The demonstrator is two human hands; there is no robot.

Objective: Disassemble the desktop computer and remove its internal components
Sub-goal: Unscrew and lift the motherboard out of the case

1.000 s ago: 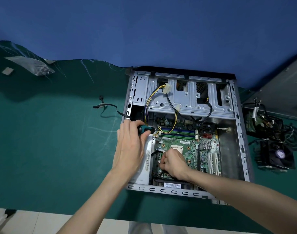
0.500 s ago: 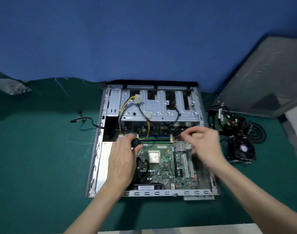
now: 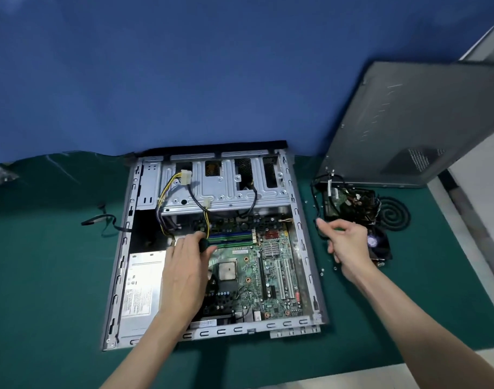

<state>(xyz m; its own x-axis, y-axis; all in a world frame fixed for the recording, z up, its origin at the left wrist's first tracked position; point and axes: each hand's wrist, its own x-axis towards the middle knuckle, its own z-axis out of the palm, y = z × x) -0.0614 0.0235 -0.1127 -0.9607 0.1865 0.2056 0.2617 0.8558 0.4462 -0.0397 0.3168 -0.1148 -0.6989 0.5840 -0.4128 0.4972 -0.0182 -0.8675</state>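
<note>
The open desktop case (image 3: 304, 248) lies flat on the green mat, with the green motherboard (image 3: 271, 279) inside. The bare CPU (image 3: 227, 270) sits at the board's middle and RAM sticks (image 3: 231, 237) lie behind it. My left hand (image 3: 184, 273) is over the board's left part and grips a black-handled screwdriver (image 3: 205, 244). My right hand (image 3: 346, 245) hovers outside the case's right wall, above the mat. Its thumb is spread away from loosely curled fingers, and nothing shows in it. Small loose screws (image 3: 321, 273) lie on the mat below it.
A silver power supply (image 3: 142, 287) fills the case's left side and a drive cage (image 3: 226, 189) with yellow and black cables its far end. Right of the case lie a fan cooler (image 3: 380, 245), a pile of removed parts (image 3: 349, 200) and a leaning side panel (image 3: 408, 122).
My right hand left the motherboard, where its fingers were pinched together, and swung right across the case wall to the mat. My left hand stayed on the screwdriver. The view turned right.
</note>
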